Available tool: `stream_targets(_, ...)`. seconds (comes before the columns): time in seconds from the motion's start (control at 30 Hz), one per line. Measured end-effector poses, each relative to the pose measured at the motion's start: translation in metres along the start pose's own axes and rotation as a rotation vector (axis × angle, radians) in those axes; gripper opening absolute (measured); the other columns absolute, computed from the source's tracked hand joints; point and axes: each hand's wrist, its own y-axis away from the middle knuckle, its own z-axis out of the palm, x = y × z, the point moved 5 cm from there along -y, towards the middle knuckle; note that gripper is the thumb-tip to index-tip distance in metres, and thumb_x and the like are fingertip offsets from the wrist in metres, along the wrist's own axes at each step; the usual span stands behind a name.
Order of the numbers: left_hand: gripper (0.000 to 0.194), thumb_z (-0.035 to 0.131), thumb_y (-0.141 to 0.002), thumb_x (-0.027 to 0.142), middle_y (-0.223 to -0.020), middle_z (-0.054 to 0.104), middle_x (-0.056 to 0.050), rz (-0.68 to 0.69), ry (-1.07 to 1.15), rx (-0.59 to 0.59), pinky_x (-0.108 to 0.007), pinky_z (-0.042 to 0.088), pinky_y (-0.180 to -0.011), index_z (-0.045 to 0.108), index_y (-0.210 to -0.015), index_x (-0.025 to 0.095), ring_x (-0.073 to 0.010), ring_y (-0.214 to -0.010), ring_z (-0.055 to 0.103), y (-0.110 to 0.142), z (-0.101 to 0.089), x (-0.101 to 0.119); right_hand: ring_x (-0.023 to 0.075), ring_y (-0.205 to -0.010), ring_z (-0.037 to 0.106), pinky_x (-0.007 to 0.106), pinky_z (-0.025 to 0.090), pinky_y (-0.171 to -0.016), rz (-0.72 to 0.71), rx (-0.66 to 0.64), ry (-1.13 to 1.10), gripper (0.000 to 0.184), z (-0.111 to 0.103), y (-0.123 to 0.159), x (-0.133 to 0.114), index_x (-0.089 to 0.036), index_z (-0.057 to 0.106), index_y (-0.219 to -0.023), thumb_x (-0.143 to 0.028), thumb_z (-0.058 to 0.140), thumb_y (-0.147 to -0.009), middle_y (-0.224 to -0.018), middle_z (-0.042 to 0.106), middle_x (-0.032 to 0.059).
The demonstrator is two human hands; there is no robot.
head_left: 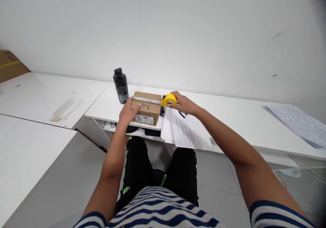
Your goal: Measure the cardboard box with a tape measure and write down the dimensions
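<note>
Fingers of your right hand (pixel 180 102) pinch the yellow tape measure (pixel 167 100) at its outer end, thumb below and fingers curled over the top. Your left hand (pixel 129 112) has its thumb flat on the small cardboard box (pixel 150 114) and its fingers around the left side; whether a fingertip pins the end of the tape blade (pixel 145 100) is too small to tell. That blade lies across the box's top, and the case sits just beside the right edge.

The case looks hard and compact, probably light, easy to hold by its back and flat sides. Expect the thin blade to be springy: slack at the left end could let it slide or snap back. The box looks stiff-walled; its weight can't be judged, so steady it by the side walls rather than pressing its top.

Beneath it is the white desk (pixel 219 109), with the box by the front edge, toward the left front corner. A dark bottle (pixel 121 88) stands upright behind your left hand. Loose papers (pixel 178 127) lie to the right of the box and reach the front edge; a paper stack (pixel 297 122) rests near the desk's right end.
</note>
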Motion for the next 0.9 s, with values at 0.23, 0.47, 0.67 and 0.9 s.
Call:
stream_targets(0.23,0.079,0.039,-0.092,0.066,-0.126,0.068,-0.016,-0.054,-0.238,-0.031,-0.045,0.049,-0.092,0.026,-0.159,0.026,-0.0372,-0.115,0.064,0.021,-0.005,0.015,0.0276,-0.092,0.064,0.04,0.05,-0.078,-0.053,0.112,0.034,0.055,0.002,-0.008,-0.009,-0.025,0.052,-0.127,-0.05,0.065,-0.079,-0.111,0.07,0.0065)
stream_targets(0.47,0.083,0.035,-0.093,0.068,-0.128,0.066,-0.02,-0.087,-0.32,0.012,-0.048,0.049,-0.088,0.02,-0.16,0.022,-0.0399,-0.113,0.064,0.047,-0.007,0.019,0.0283,-0.098,0.065,0.038,0.048,-0.079,-0.144,0.069,0.068,0.051,0.015,-0.012,-0.044,-0.026,0.052,-0.128,-0.046,0.063,-0.082,-0.119,0.07,0.0072)
stream_targets(0.67,0.09,0.049,-0.089,0.067,-0.141,0.058,-0.02,-0.013,-0.108,0.147,-0.05,0.049,-0.095,0.021,-0.16,0.019,-0.0402,-0.126,0.057,0.048,0.005,0.005,0.0291,-0.1,0.065,0.037,0.046,-0.08,-0.193,0.052,0.064,0.055,0.03,-0.018,-0.067,-0.023,0.05,-0.131,-0.048,0.061,-0.083,-0.12,0.069,0.0085)
stream_targets(0.9,0.05,0.048,-0.096,0.042,-0.152,0.048,-0.015,0.364,0.131,0.495,-0.046,0.04,-0.116,0.052,-0.141,0.019,-0.0272,-0.142,0.044,0.062,0.023,0.0,0.0279,-0.098,0.065,0.036,0.046,-0.079,-0.22,0.077,-0.026,0.059,0.042,-0.029,-0.075,-0.023,0.048,-0.132,-0.051,0.062,-0.082,-0.12,0.069,0.0086)
